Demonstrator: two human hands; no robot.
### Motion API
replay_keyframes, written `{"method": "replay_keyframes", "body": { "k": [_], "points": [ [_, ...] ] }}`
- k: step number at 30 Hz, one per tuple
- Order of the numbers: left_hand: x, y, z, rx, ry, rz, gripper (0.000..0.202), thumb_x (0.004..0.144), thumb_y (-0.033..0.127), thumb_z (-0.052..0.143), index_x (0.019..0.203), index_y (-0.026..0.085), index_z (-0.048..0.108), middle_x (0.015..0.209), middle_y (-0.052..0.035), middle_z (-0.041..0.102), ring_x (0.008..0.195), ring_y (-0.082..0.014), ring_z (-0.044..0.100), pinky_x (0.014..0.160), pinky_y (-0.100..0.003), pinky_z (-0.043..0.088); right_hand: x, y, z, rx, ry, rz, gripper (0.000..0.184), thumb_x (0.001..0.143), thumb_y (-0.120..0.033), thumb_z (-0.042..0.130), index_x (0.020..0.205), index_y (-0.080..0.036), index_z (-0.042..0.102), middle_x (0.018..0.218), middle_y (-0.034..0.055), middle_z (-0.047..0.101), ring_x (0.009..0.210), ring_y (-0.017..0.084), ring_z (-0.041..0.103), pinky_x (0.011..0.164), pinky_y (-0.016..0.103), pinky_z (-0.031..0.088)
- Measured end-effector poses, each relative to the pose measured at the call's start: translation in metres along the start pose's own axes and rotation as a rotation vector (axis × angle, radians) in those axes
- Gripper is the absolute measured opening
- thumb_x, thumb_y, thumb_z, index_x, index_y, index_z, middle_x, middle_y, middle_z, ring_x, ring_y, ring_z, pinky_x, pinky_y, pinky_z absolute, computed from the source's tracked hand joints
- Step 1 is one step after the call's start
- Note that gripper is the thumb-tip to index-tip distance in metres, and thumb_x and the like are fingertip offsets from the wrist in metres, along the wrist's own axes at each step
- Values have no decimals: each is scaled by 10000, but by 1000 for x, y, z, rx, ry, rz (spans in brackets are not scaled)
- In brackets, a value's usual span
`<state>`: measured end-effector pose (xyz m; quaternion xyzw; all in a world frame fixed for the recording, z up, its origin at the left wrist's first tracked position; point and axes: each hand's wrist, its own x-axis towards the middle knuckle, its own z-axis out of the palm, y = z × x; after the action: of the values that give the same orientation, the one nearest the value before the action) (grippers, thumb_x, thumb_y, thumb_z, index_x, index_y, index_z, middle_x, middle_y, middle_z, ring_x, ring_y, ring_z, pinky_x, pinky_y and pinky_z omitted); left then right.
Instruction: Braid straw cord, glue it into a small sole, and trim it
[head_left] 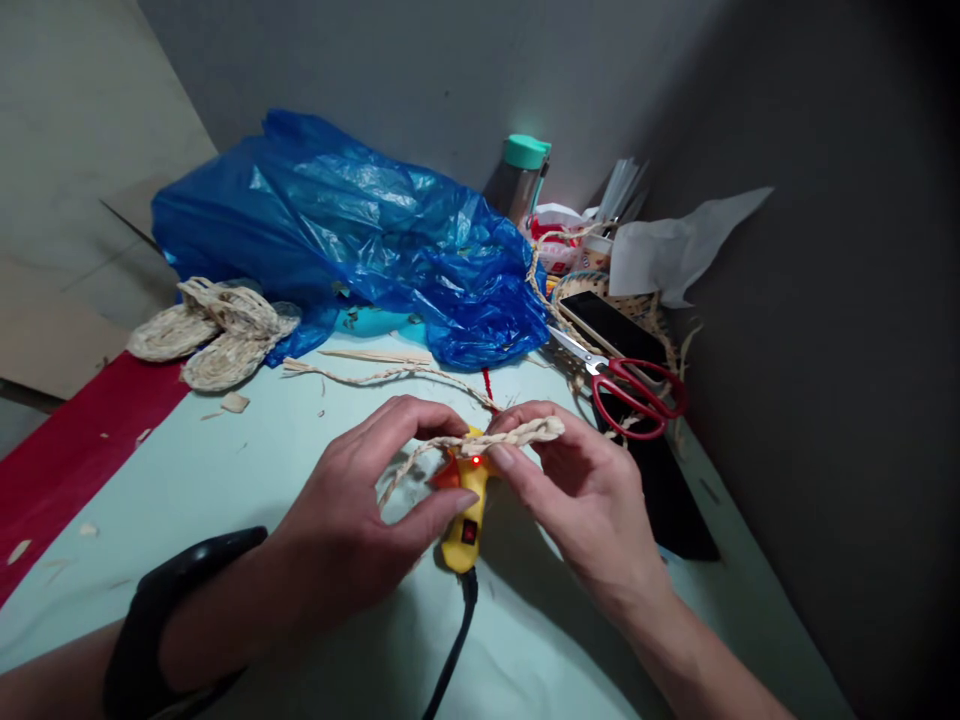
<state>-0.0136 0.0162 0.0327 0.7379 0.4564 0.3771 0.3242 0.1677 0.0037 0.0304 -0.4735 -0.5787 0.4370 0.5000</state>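
A braided cord of pale plant fibre (pixel 517 436) lies across between my two hands. My right hand (pixel 581 480) pinches its thicker end between thumb and fingers. From there the thinner part runs down into the curve of my left hand (pixel 375 490). That hand's thumb and fingers are apart, with the fingertips against or just behind the cord; the exact contact is hidden. Below the cord is a yellow glue gun (pixel 461 550) with an orange trigger, a lit red light and a black cable. My left thumb tip overlaps its body in view.
Behind my hands lies a thin twisted cord (pixel 375 376). A crumpled blue plastic bag (pixel 352 220) spreads at the back, beside coiled fibre pieces (pixel 225 350). To the right are red-handled scissors (pixel 637 398), a phone (pixel 615 325), a woven basket (pixel 652 318) and a bottle (pixel 517 180).
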Motion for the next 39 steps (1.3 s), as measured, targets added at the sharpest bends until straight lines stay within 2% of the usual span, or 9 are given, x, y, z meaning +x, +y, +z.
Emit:
{"method": "replay_keyframes", "body": {
  "k": [6, 13, 17, 20, 24, 26, 30, 34, 39],
  "points": [
    [2, -1, -4, -82, 12, 52, 92, 853, 167, 641, 902, 245, 633, 917, 24, 672, 912, -152, 632, 833, -272, 480, 2, -1, 3, 14, -43, 30, 84, 869, -280, 673, 849, -214, 625, 802, -4, 662, 793, 151, 624, 671, 264, 488],
    [2, 2, -2, -62, 39, 41, 87, 845, 136, 622, 826, 218, 642, 848, 2, 680, 837, -163, 644, 760, -289, 507, -3, -3, 5, -12, -47, -38, 84, 870, -263, 673, 895, -208, 615, 851, 17, 668, 794, 168, 645, 691, 307, 513],
    [2, 3, -3, 2, 36, 22, 104, 833, 130, 626, 786, 222, 643, 809, 25, 687, 803, -136, 653, 742, -244, 501, -5, 1, 6, -64, -12, -100, 80, 868, -252, 678, 906, -214, 619, 855, 14, 652, 783, 170, 638, 718, 332, 520],
    [3, 2, -2, 28, 51, 21, 69, 818, 167, 668, 820, 234, 683, 856, 39, 726, 830, -132, 675, 785, -216, 511, -4, 0, 5, -56, 20, -78, 67, 867, -233, 674, 895, -211, 617, 867, 12, 670, 802, 161, 648, 735, 311, 530],
    [3, -2, 1, 13, 139, -4, 205, 803, 205, 703, 993, 278, 732, 952, 57, 772, 871, -151, 701, 818, -217, 528, -2, -6, 2, -22, 68, -43, 78, 864, -237, 680, 869, -216, 605, 876, 1, 691, 817, 143, 663, 746, 270, 544],
    [3, -3, 1, 29, 156, -15, 165, 832, 217, 684, 974, 281, 738, 937, 60, 782, 860, -152, 707, 814, -219, 530, -1, -9, 1, -32, 80, -37, 83, 861, -239, 681, 857, -219, 601, 861, -3, 696, 806, 139, 667, 729, 255, 550],
    [4, -4, -1, 28, 98, -16, 103, 876, 225, 639, 873, 272, 730, 867, 65, 783, 779, -144, 704, 756, -216, 534, 0, -10, 1, -54, 121, -77, 77, 841, -216, 680, 835, -216, 603, 837, 4, 707, 759, 134, 671, 679, 235, 561],
    [2, -4, 0, 4, 105, -24, 77, 851, 246, 665, 808, 272, 723, 814, 56, 769, 729, -156, 689, 713, -231, 531, -2, -7, 3, -90, 170, -129, 83, 831, -190, 676, 824, -223, 601, 817, 7, 708, 725, 140, 671, 639, 242, 559],
    [-3, -2, 4, 13, 63, -71, 88, 832, 235, 664, 781, 277, 721, 739, 68, 754, 650, -136, 676, 643, -212, 515, -9, 2, 7, -238, 230, -219, 103, 854, -194, 672, 879, -233, 580, 865, 23, 698, 801, 189, 665, 716, 349, 548]
  ]
}}
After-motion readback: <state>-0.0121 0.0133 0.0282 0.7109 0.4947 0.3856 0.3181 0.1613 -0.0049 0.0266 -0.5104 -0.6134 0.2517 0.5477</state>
